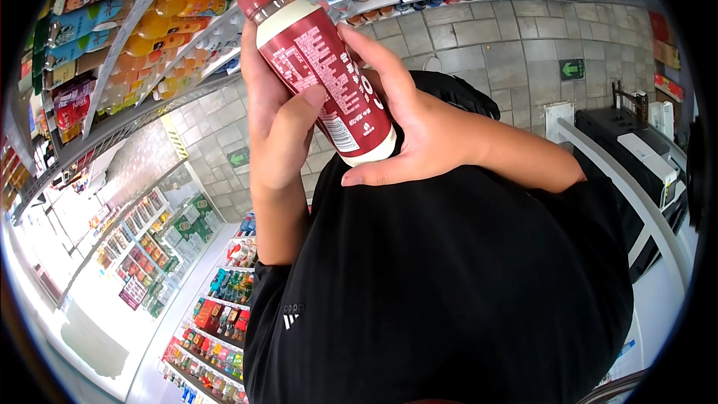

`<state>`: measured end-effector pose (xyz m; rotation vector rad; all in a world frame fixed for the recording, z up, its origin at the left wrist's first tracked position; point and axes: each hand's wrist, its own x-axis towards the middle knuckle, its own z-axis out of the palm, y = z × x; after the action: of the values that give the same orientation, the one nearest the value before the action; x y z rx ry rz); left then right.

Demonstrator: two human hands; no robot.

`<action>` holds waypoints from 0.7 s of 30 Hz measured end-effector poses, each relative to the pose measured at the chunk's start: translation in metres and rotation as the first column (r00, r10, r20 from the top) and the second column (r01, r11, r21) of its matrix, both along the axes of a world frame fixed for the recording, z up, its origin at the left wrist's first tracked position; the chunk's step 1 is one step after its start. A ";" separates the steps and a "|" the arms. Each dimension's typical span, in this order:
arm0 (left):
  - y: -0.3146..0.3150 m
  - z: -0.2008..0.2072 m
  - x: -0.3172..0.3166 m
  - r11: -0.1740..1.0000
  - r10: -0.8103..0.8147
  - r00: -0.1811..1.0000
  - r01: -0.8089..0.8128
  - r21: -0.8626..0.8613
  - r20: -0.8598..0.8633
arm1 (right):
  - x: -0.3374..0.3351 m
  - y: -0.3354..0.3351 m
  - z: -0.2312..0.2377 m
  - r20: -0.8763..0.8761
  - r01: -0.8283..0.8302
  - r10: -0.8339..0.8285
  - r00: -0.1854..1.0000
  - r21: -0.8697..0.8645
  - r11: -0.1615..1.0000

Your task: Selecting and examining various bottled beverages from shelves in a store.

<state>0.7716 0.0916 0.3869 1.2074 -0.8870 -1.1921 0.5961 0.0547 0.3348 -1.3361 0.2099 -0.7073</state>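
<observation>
A plastic drink bottle [325,78] with a dark red label, cream-coloured shoulder and base, and a red screw cap is held in front of my chest. It tilts, with its cap to the upper left and a printed text panel and barcode facing up. My left hand [275,131] wraps its left side, thumb lying across the label. On the other side my right hand [419,123] spans the bottle, its thumb by the base and its fingers along the upper right edge. The cap is on. Fingertips behind the bottle are hidden.
Shelves of orange drinks [155,1] and other bottles rise close on the left and run along the far side. Grey floor tiles [467,34] bear green arrow signs [572,69]. At right stands a black machine [609,131] beside a white curved rail [636,187]. Packaged goods fill shelves [217,318] at lower left.
</observation>
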 end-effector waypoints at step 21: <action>0.024 -0.006 -0.010 0.995 -0.081 0.993 0.075 -0.072 -0.084 | -0.011 0.005 -0.014 0.131 -0.075 0.058 0.990 0.135 0.988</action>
<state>0.7614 0.1158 0.3810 1.0658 -0.9099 -1.2575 0.5847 0.0602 0.3210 -1.1553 0.1101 -0.7055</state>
